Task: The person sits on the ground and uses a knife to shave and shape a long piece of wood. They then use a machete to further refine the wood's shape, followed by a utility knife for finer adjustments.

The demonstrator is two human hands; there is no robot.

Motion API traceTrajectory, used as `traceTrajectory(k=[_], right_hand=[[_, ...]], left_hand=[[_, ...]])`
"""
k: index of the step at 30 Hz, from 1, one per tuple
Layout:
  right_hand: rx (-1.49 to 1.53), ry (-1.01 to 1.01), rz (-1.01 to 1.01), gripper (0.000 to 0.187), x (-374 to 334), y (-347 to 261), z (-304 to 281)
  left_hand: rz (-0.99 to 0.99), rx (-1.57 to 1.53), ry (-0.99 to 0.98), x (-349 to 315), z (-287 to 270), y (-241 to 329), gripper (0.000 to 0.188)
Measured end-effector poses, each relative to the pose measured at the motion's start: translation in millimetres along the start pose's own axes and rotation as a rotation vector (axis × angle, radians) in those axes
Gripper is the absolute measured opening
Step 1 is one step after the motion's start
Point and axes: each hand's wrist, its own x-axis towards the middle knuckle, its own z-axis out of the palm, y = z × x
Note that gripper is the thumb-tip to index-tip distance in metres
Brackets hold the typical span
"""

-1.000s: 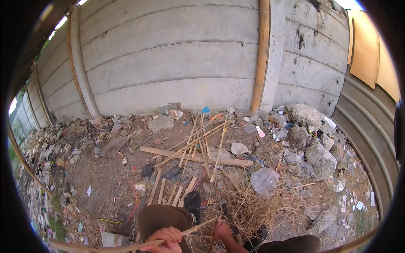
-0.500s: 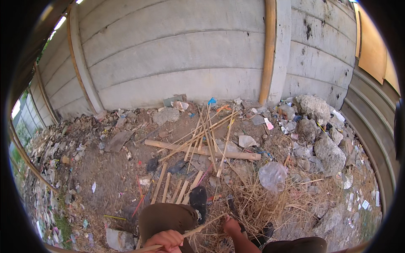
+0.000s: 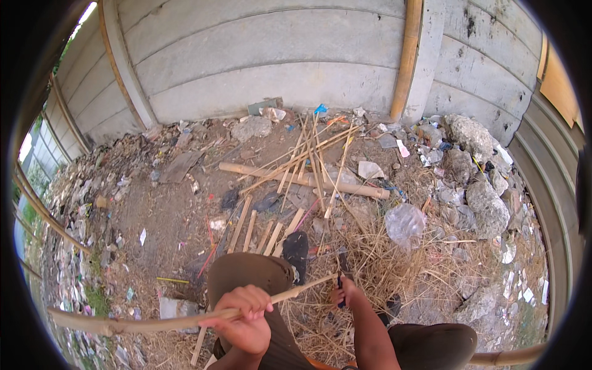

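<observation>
My left hand (image 3: 246, 314) is closed round a long bamboo strip (image 3: 154, 325), above my left knee. The strip runs from the far left of the view, through the fist, to a thinner end near my right hand (image 3: 346, 293). That hand is wrapped round the dark handle of a knife (image 3: 343, 264), whose dark blade points away from me and meets the strip's thin end. Dry straw-like shavings (image 3: 364, 265) lie beneath the blade. Beyond my left shoe (image 3: 296, 250), several short bamboo slats (image 3: 249, 230) lie side by side.
A thick bamboo pole (image 3: 283, 175) lies on the littered dirt, with several thin strips (image 3: 317, 157) crossed over it. Concrete chunks (image 3: 487, 206) and a clear plastic bag (image 3: 404, 224) are at the right. A grey panel wall (image 3: 265, 61) closes the far side; corrugated sheeting (image 3: 546, 160) stands at the right.
Both hands have come up and farther into view, with the bamboo strip now showing along most of its length. The knife shows more plainly. The whole view has tilted down slightly.
</observation>
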Motion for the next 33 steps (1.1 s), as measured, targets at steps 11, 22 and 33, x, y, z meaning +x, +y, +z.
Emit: traceTrajectory(k=[11,22,33], right_hand=[[-0.414,0.579,-0.602,0.061,-98,26,73],[-0.492,0.574,-0.924,0.062,-101,140,125],[-0.878,0.354,-1.286,0.051,-124,155,186]], left_hand=[[-0.102,-0.033,0.02,3,-1,-1,0.067],[-0.151,-0.098,0.041,8,-11,-1,0.07],[-0.147,-0.194,-0.07,4,-18,-6,0.071]])
